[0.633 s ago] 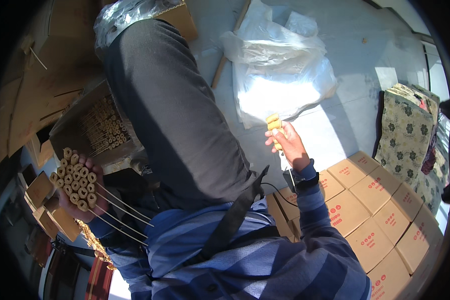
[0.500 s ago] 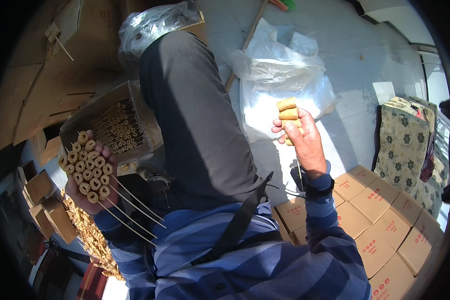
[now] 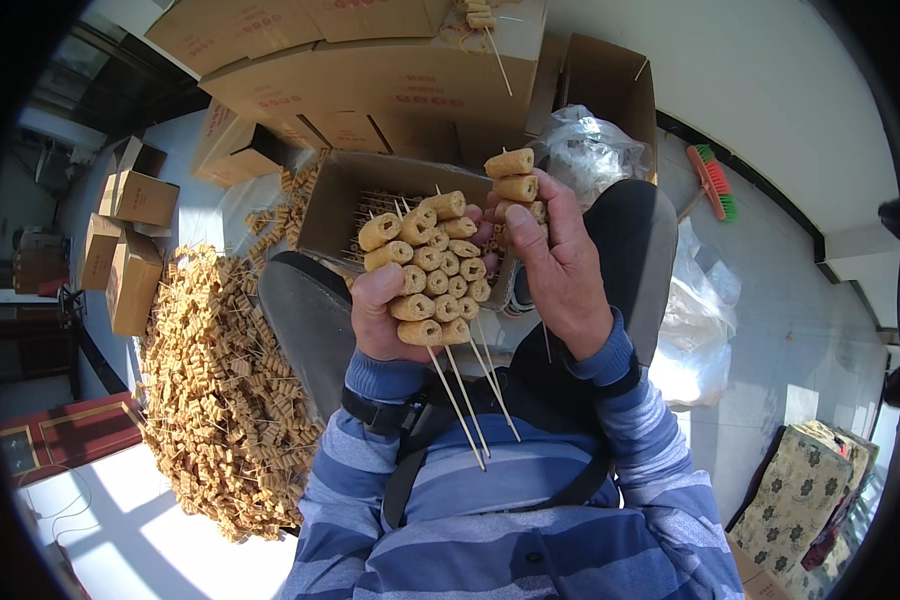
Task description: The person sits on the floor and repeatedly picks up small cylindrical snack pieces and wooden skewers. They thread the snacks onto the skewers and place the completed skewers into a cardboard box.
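Note:
My left hand (image 3: 378, 318) is wrapped round a bundle of skewers (image 3: 436, 262) threaded with short, hollow, golden-brown rolls. Several bare wooden sticks stick out below the bundle toward my lap. Just to the right, my right hand (image 3: 562, 265) pinches one more skewer of rolls (image 3: 513, 176) between thumb and fingers, upright and close beside the bundle. Its lower rolls are partly covered by my thumb. Behind both hands stands an open cardboard box (image 3: 327, 212) holding rows of similar skewers, partly hidden by the bundle.
A large heap of skewered rolls (image 3: 225, 400) covers the floor at left. Closed cartons (image 3: 370, 95) are stacked beyond the box, with a few skewers (image 3: 480, 15) on top. Clear plastic (image 3: 595, 145), a white plastic bag (image 3: 690, 330) and a broom (image 3: 712, 182) are at right.
The view has swung left, bringing the heap into sight. My hands, wide apart before, are now side by side over the box, each still holding its skewers.

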Motion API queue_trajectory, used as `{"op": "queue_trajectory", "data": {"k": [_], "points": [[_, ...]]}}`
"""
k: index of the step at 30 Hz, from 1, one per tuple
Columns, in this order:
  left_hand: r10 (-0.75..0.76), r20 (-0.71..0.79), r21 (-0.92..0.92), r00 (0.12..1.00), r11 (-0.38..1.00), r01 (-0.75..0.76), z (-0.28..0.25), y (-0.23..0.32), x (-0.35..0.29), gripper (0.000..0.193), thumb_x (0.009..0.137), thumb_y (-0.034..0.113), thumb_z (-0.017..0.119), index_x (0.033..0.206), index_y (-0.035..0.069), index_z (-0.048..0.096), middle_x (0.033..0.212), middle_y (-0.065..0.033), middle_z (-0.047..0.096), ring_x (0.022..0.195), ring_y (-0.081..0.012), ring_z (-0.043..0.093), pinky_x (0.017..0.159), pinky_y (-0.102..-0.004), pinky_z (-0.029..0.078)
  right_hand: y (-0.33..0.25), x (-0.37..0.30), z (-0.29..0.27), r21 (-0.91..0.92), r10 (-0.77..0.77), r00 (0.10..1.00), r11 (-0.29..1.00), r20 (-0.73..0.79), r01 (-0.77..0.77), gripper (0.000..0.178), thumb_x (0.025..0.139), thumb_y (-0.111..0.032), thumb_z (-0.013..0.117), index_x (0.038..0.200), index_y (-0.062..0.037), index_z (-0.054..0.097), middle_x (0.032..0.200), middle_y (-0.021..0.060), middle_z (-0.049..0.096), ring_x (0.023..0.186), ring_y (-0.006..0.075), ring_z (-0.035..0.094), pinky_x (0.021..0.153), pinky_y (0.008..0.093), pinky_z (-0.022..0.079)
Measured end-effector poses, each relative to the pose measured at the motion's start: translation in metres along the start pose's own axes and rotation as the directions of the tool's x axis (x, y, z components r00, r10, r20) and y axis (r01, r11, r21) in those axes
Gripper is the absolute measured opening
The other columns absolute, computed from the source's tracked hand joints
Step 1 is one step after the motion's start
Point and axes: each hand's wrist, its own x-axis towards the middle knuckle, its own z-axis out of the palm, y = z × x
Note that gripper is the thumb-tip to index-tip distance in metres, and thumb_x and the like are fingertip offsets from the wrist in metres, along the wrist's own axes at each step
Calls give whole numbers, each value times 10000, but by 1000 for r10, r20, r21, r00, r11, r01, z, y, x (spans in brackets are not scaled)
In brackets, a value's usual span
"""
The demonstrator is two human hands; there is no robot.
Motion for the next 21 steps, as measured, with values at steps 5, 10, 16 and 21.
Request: {"op": "queue_trajectory", "data": {"k": [5, 10, 16, 21], "points": [[-13, -23, -38, 1000, 999, 12, -18, 9, -7, 790, 817, 323, 639, 1476, -33, 388, 1405, -210, 548, 1266, -333, 580, 1094, -455, 479, 10, -8, 22, -139, 59, 989, 990, 134, -40, 383, 1085, -211, 453, 1418, -23, 433, 1269, 147, 599, 1097, 204, 615, 950, 327, 500], [-16, -51, -8, 999, 1000, 16, -29, 6, -10, 758, 837, 273, 628, 1489, -18, 374, 1428, -191, 533, 1293, -317, 558, 1112, -443, 454, 16, -9, 32, -43, 68, 987, 997, 144, -62, 427, 1084, -215, 429, 1452, 1, 407, 1366, 176, 529, 1272, 269, 526, 1094, 345, 391], [-32, -108, 124, 994, 991, 46, -39, 13, -14, 869, 783, 354, 652, 1506, -28, 358, 1462, -211, 503, 1299, -330, 558, 1118, -434, 449, 31, 1, 42, -150, 29, 951, 989, 309, 18, 608, 1050, -301, 506, 1503, 61, 322, 1537, 256, 348, 1461, 327, 329, 1193, 381, 281], [51, -117, 136, 992, 990, -35, -53, 26, -14, 871, 788, 369, 661, 1506, -15, 352, 1431, -193, 524, 1279, -319, 563, 1101, -435, 460, 24, -1, 57, -123, 219, 910, 975, 352, -187, 927, 921, -457, 702, 1530, 71, 244, 1540, 297, 309, 1469, 366, 302, 1190, 411, 295]]}}
